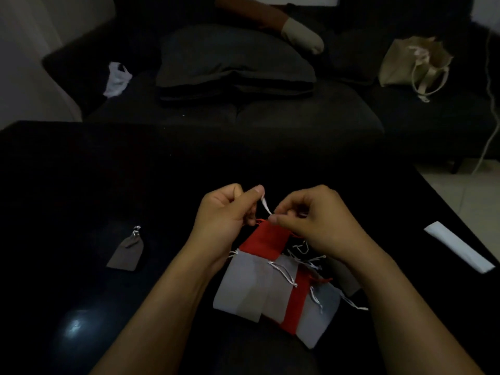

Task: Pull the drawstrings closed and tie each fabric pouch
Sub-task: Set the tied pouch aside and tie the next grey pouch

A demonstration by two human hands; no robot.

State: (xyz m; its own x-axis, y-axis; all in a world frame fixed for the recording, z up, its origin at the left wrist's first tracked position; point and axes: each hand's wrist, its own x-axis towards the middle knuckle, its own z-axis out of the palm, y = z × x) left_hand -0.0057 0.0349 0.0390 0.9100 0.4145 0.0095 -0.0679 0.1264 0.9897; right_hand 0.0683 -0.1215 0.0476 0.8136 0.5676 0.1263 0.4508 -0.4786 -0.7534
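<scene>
A red fabric pouch (263, 240) hangs between my two hands above the black table. My left hand (226, 209) pinches a white drawstring (265, 205) at its upper end. My right hand (311, 215) pinches the same string lower down, at the pouch's mouth. Under the red pouch lies a pile of pouches (273, 290), grey and red, with loose white strings. One grey pouch (127, 251), its neck drawn shut, lies alone to the left.
The glossy black table (81, 185) fills the foreground. A white folded strip (460, 250) lies near its right edge. Behind stands a dark sofa with a grey cushion (232, 60), a beige tote bag (414, 66), a white bag (117, 78) and a person's socked foot (301, 35).
</scene>
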